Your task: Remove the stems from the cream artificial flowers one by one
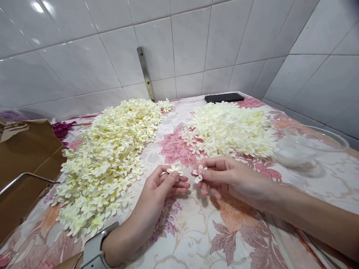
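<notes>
My left hand [165, 183] pinches a cream-white artificial flower [175, 169] between thumb and fingers. Close by on the right, my right hand [221, 173] holds a smaller white flower [199, 174] in its fingertips. A narrow gap separates the two flowers, and both hands are above the patterned tablecloth [193, 235]. To the left spreads a large heap of yellowish-white flowers [112, 149]. Beyond my right hand lies a second heap of whiter flowers [230, 129].
A clear round bowl [303, 149] with whitish contents stands at the right. Behind the right heap lies a black phone [224, 98]. Cardboard [33, 157] and a bent metal wire [26, 175] are at the left. A tiled wall [190, 45] with a metal bracket [146, 73] closes off the back.
</notes>
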`<state>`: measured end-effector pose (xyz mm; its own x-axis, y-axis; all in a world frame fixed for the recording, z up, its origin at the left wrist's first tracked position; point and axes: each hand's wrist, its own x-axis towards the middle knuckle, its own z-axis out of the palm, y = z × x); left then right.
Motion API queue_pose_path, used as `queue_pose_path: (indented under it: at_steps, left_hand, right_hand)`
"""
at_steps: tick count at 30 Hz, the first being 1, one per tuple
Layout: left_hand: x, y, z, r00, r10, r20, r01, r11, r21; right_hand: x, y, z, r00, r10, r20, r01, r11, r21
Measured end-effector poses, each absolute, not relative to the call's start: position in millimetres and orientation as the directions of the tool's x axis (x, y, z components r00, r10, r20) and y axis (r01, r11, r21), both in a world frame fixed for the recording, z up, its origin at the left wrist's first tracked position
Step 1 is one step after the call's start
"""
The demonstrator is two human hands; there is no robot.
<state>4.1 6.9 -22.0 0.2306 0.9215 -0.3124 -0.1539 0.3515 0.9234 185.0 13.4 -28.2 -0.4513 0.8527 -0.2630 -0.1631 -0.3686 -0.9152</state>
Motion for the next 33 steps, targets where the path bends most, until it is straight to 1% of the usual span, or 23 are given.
queue_pose_path:
  at_steps: [7,12,15,19,24,26,31,33]
  left_hand:
    - [5,7,-19,0.253,0.916,-0.310,-0.163,0.356,0.920]
    - [3,9,-21,0.182,0.923,-0.338,-0.169,0.368,0.914]
    - [2,9,-22,0.161,0.925,-0.345,-0.178,0.371,0.911]
    - [2,9,-21,0.163,0.926,-0.342,-0.198,0.370,0.908]
    - [3,7,-17,0.316,0.892,-0.323,-0.149,0.383,0.912]
    - [3,5,-17,0.348,0.883,-0.315,-0.114,0.373,0.921]
    - [3,2,-20,0.366,0.895,-0.255,-0.054,0.294,0.954]
    - [3,2,-20,0.338,0.907,-0.251,-0.021,0.274,0.962]
  right_hand:
    - [183,11,-25,-0.375,0.871,-0.317,-0.137,-0.390,-0.911]
    - [181,11,-21,-0.408,0.852,-0.330,-0.252,-0.452,-0.856]
    - [180,10,-19,-0.392,0.865,-0.313,-0.273,-0.434,-0.859]
    - [181,9,-20,-0.385,0.877,-0.289,-0.167,-0.374,-0.912]
    - [179,5,-18,-0.400,0.865,-0.303,-0.080,-0.362,-0.929]
    - [177,2,-18,-0.411,0.861,-0.299,-0.028,-0.340,-0.940]
    - [173,-5,-19,-0.488,0.837,-0.248,0.127,-0.214,-0.969]
    - [173,-7,-16,-0.469,0.848,-0.247,0.236,-0.149,-0.960]
